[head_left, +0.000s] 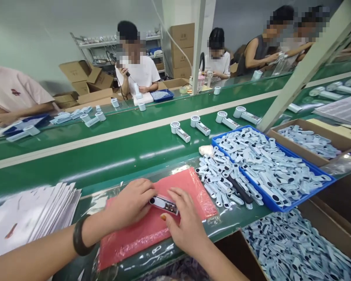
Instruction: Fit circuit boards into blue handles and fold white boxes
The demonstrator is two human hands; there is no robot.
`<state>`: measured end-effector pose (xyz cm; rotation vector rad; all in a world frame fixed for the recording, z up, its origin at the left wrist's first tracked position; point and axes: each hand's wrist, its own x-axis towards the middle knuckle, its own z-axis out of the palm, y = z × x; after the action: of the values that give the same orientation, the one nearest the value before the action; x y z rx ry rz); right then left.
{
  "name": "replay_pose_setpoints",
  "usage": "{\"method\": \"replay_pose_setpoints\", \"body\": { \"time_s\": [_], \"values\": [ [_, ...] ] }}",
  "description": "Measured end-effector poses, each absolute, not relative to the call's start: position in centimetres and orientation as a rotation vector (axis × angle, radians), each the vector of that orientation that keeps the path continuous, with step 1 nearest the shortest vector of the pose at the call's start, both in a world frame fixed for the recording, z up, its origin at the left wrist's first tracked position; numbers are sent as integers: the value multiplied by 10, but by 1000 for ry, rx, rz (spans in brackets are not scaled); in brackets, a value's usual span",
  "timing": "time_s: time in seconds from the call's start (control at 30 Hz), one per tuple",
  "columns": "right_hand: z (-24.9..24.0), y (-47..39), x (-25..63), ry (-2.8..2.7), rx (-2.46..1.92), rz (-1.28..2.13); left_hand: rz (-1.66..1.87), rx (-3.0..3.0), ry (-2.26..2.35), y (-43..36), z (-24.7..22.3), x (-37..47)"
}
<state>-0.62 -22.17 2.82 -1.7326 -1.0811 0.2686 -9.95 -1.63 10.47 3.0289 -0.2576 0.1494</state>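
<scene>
A pale handheld fan [165, 205] lies over the red mat, its handle turned up with dark parts showing in the open section. My left hand [136, 201] is closed round the head end, which it hides. At the other end, the thumb and fingers of my right hand [185, 218] close about the handle's tip. Beneath both hands is the red mat [119, 246], covered in clear plastic. To the right of the mat lies a loose heap of light blue strip-shaped covers [215, 175], with a black-handled tool [239, 189] resting on them.
A blue tray [307, 195] and a cardboard box [242, 253] hold many similar covers. Several fans, including one fan [180, 131], lie on the green conveyor belt [119, 148]. White sheets [52, 212] are stacked at left. A slanted metal post [304, 70] rises at right. Co-workers sit opposite.
</scene>
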Motion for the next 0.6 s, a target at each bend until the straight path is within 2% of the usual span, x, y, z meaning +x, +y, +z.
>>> {"method": "replay_pose_setpoints", "body": {
  "time_s": [0.23,0.6],
  "values": [
    [39,-210,1,-1004,-1855,382,194,3041,-480,-5,114,-74],
    [49,-213,-3,-1052,-1836,423,72,2633,-163,-21,101,-98]
  ]
}}
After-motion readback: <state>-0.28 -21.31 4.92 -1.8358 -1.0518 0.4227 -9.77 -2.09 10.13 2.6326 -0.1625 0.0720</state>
